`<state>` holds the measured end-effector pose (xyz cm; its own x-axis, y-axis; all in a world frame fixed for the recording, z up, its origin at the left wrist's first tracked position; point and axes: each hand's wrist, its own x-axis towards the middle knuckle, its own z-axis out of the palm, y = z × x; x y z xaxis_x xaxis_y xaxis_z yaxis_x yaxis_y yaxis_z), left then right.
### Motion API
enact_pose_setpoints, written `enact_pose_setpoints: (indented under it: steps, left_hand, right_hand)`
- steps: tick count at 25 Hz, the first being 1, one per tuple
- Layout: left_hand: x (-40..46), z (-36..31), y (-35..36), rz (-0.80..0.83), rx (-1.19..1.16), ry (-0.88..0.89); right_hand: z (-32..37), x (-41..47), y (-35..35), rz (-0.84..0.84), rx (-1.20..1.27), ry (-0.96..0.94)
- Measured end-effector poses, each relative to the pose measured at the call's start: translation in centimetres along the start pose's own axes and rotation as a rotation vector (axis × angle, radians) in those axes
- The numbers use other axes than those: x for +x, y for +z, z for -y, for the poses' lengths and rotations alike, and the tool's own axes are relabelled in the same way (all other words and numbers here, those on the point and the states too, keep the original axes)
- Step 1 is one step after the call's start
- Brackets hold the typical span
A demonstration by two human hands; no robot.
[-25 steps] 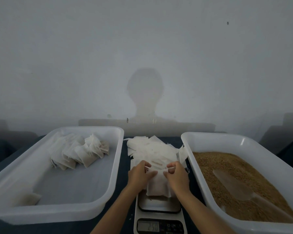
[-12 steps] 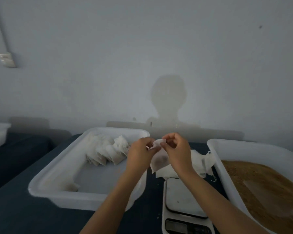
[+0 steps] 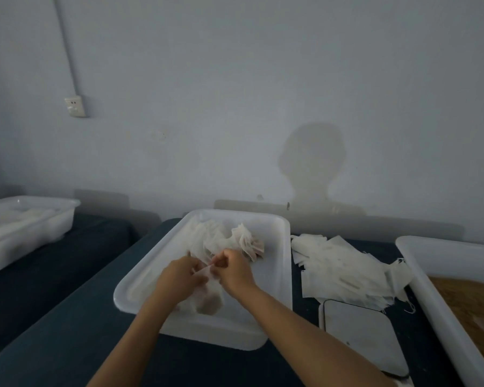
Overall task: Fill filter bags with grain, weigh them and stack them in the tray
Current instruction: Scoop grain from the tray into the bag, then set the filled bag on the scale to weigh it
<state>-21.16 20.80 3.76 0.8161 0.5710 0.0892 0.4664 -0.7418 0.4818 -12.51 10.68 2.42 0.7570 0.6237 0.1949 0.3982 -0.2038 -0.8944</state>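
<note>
A single head-worn wide-angle camera looks forward and down from close above the dark table (image 3: 67,325). It faces the far wall (image 3: 235,93), turned slightly left, so the white tray (image 3: 284,275) sits centred and the scale (image 3: 363,336) lies near right.

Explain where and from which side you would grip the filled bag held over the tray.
Pinch the filled bag by its flat top edge, from above: the grain sags at the bottom, and both hands already hold that edge over the tray.
</note>
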Motion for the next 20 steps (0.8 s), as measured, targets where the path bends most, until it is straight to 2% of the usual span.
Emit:
enact_pose_setpoints:
  steps: [2,5,8,11,13,15,18,20]
  left_hand:
    - [0.1,1.7,-0.4,0.053,0.142,-0.067]
    - [0.1,3.4,-1.1,0.043,0.343,-0.154]
    - [-0.2,4.0,-1.7,-0.039,0.512,-0.234]
    - [-0.8,3.0,-1.6,-0.086,0.563,-0.275]
    - [-0.8,1.4,-1.2,-0.170,0.585,-0.241]
    - [-0.7,-1.0,-0.5,-0.282,0.507,-0.156]
    - [-0.5,-5.4,1.5,-0.337,0.215,0.032]
    - [-0.5,-8.1,3.6,-0.323,0.097,0.162]
  right_hand:
    - [0.4,0.4,1.7,0.131,-0.071,0.101]
    - [0.5,0.0,3.3,0.538,-0.258,0.271]
    - [0.4,-0.2,3.6,0.842,-0.526,0.119]
    - [0.6,-0.7,2.2,0.906,-0.485,0.075]
    - [0.8,-0.9,-0.2,0.802,-0.312,0.097]
    - [0.6,-0.8,-4.3,0.607,-0.180,0.024]
    - [-1.4,0.4,-12.3,0.173,-0.219,-0.063]
    - [-4.6,1.1,-17.8,-0.161,-0.351,0.003]
